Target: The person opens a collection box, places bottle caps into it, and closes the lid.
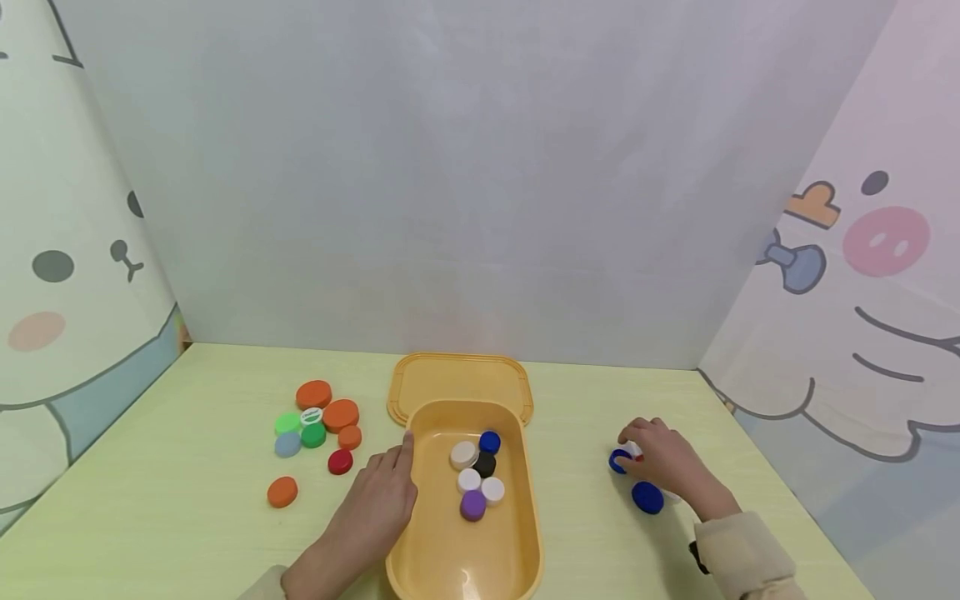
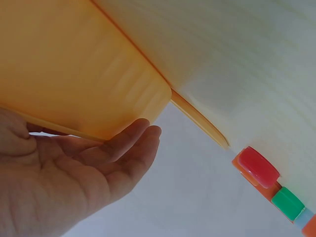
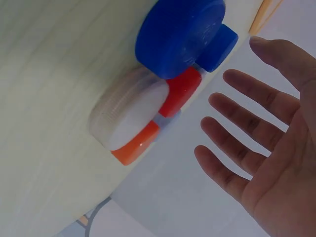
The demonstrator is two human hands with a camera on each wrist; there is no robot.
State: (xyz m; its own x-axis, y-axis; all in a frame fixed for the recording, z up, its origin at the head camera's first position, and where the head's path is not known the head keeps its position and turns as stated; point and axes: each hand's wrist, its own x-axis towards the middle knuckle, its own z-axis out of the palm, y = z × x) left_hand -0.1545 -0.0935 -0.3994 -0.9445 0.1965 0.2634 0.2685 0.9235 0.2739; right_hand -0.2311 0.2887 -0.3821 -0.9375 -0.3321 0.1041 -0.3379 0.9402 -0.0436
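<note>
My left hand (image 1: 378,496) grips the left rim of the yellow-orange plastic box (image 1: 534,533). In the left wrist view its fingers (image 2: 126,148) lie along the outer wall; the thumb is hidden there. Inside the box are several bottle caps: white, a blue cap (image 1: 490,442), a black cap (image 1: 485,464) and a purple cap (image 1: 473,505). My right hand (image 1: 663,454) hovers over a group of caps at the right, fingers spread apart and holding nothing. Those are a large blue cap (image 3: 180,37), a smaller blue cap (image 3: 218,48), a red cap (image 3: 181,91), a white cap (image 3: 131,108) and an orange cap (image 3: 136,143).
Left of the box lie several loose caps, among them a large orange cap (image 1: 313,395), a green cap (image 1: 313,434), a dark red cap (image 1: 341,462) and a lone orange cap (image 1: 282,492). A flat yellow-orange lid (image 1: 461,375) sits behind the box, near the grey curtain (image 1: 450,208).
</note>
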